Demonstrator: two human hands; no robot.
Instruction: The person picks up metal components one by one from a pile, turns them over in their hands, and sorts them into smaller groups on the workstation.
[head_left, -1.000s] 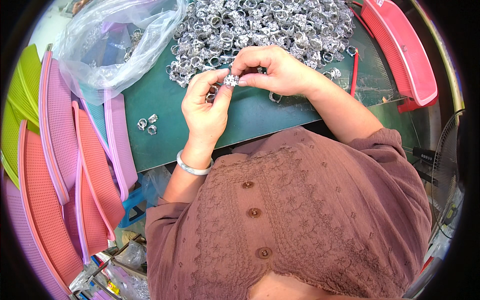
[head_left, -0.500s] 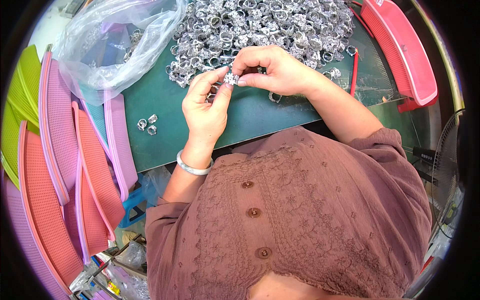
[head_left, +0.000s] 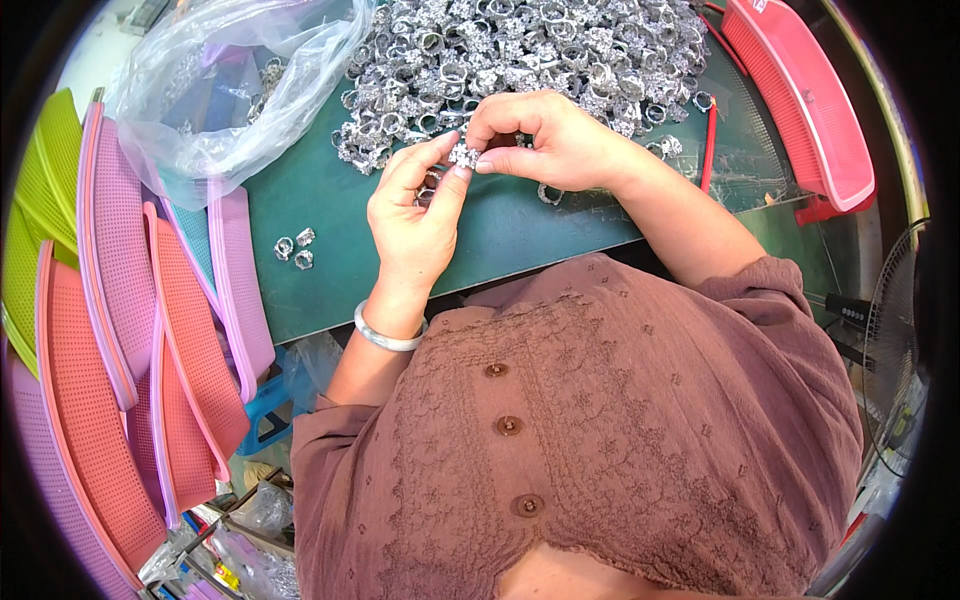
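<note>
A small silver ring (head_left: 463, 154) pinched between fingertips of the left hand (head_left: 415, 215) and right hand (head_left: 550, 140), both closed on it, pile of rings (head_left: 520, 55) spread on the green mat (head_left: 330, 210) behind

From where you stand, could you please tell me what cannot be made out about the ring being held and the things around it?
Head view only:
- Silver ring: band hidden by fingertips of left hand and right hand; detail too small.
- Ring pile: far part cut off by the top edge.
- Plastic bag: contents blurred by crumpled film.
- Green mat: near edge hidden by the person's chest.
</note>
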